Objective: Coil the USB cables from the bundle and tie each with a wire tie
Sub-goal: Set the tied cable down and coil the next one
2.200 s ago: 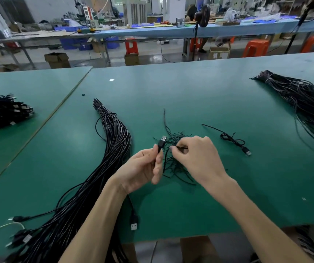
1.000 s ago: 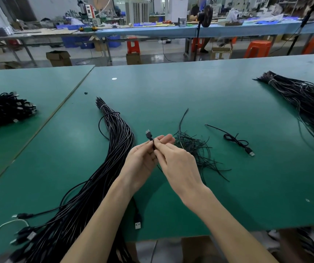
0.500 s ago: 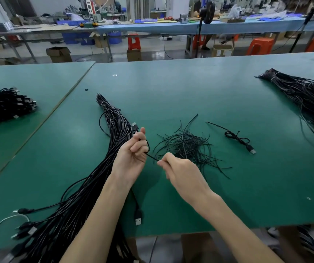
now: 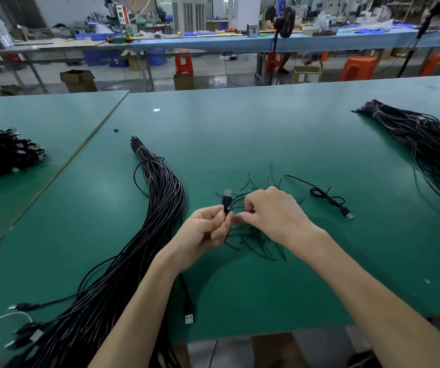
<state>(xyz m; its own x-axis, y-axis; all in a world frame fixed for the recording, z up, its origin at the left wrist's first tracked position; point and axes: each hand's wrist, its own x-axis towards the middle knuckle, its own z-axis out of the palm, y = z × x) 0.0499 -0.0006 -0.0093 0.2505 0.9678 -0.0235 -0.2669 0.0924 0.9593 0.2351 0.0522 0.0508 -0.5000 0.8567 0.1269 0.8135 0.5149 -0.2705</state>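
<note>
My left hand (image 4: 205, 232) grips a black USB cable (image 4: 227, 201) just below its plug, which sticks up above the fingers. My right hand (image 4: 274, 216) is curled right beside it, fingertips pinching at the same cable; what exactly they pinch is hidden. Both hands hover over a loose heap of short black wire ties (image 4: 256, 237). A long bundle of black USB cables (image 4: 157, 213) lies to the left, curving down to the table's near edge. One cable's plug (image 4: 189, 318) hangs by my left forearm.
A single tied cable (image 4: 329, 200) lies right of the ties. Another cable bundle (image 4: 426, 144) fans out at far right. A pile of coiled cables (image 4: 3, 152) sits on the neighbouring table at left. The green table's (image 4: 240, 128) near edge runs below my forearms.
My hands moved right and came together again over the wire ties. The left hand's cable plug now points up, and the right hand has closed in against it.
</note>
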